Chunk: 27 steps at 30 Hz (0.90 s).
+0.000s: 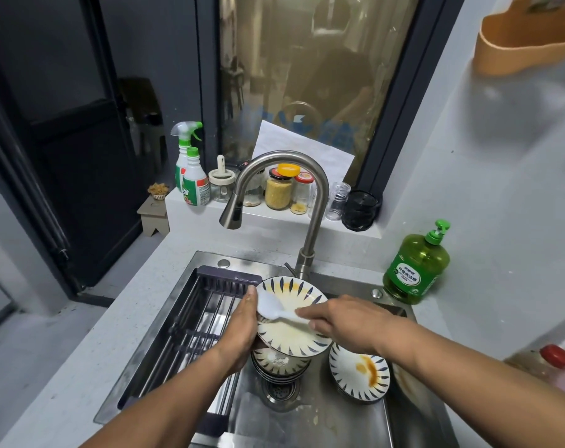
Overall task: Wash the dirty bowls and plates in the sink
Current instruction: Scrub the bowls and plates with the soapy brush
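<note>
My left hand (242, 328) grips the left rim of a tilted plate (290, 337) with blue leaf marks and yellowish smears, held above the sink (323, 418). A white plastic spoon (271, 307) lies across the plate, and my right hand (342, 321) pinches its handle. Below the held plate sits a stack of patterned bowls (279, 365) over the drain. To the right, a stack of plates (360, 375) has brown sauce on the top one. The faucet (274, 189) arches above; no water runs.
A dark drying rack (190, 331) fills the sink's left half. A green dish soap bottle (416, 266) stands at the sink's right corner. Jars and spray bottles (190, 176) line the window ledge. A red-capped bottle (546, 363) sits at the right edge.
</note>
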Each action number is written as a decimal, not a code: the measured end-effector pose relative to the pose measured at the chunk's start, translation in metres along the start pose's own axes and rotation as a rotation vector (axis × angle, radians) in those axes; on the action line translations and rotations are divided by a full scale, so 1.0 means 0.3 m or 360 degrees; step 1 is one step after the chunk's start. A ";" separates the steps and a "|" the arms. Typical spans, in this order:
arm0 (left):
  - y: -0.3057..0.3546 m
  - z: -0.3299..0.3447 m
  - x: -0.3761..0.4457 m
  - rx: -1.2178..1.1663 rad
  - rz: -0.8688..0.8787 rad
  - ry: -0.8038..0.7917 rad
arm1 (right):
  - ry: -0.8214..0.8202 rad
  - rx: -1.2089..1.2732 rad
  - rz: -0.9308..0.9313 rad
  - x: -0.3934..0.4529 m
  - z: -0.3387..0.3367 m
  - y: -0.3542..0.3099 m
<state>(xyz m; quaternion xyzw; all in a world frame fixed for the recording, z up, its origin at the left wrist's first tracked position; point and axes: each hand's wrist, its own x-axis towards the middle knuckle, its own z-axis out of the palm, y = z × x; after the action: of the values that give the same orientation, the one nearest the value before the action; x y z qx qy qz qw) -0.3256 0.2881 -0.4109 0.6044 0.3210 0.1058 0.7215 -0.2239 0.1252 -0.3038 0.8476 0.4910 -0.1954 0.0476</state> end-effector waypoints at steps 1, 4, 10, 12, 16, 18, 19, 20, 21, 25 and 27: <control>-0.007 0.001 0.011 -0.0058 -0.0030 0.0024 | -0.0029 0.0016 -0.0016 -0.008 0.002 0.008; -0.011 -0.006 0.021 -0.0096 0.0013 0.0051 | -0.0093 -0.0015 -0.0088 -0.055 -0.002 0.035; -0.009 -0.036 0.034 0.0046 0.0118 -0.0044 | 0.0001 -0.0361 0.0002 -0.110 -0.038 0.141; -0.003 -0.036 0.038 0.0074 0.0118 -0.0121 | 0.0018 -0.0435 0.0104 -0.120 -0.060 0.164; 0.012 0.025 0.007 0.0202 0.0122 -0.0332 | 0.0129 -0.0404 0.0093 -0.092 -0.056 0.109; 0.002 0.031 0.003 0.0190 0.0114 -0.0364 | 0.0154 -0.0472 0.0077 -0.068 -0.040 0.085; 0.000 0.026 0.003 0.0167 0.0121 -0.0342 | 0.0170 -0.0543 0.0106 -0.065 -0.036 0.085; -0.003 0.020 0.012 0.0144 0.0127 -0.0313 | 0.0177 -0.0630 0.0154 -0.066 -0.036 0.093; 0.002 0.014 0.019 0.0167 0.0143 -0.0245 | 0.0165 -0.0705 0.0201 -0.076 -0.037 0.105; 0.022 0.005 0.034 0.0317 0.0214 0.0082 | 0.0024 -0.0650 0.0250 -0.116 0.014 0.114; 0.022 0.011 0.033 0.0258 0.0199 0.0134 | -0.0091 -0.0436 0.0228 -0.125 0.032 0.089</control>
<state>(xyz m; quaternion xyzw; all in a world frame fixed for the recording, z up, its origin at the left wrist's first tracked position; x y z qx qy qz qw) -0.3146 0.2923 -0.4079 0.6745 0.3202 0.1495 0.6482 -0.2206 0.0782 -0.3015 0.8601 0.4499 -0.1468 0.1904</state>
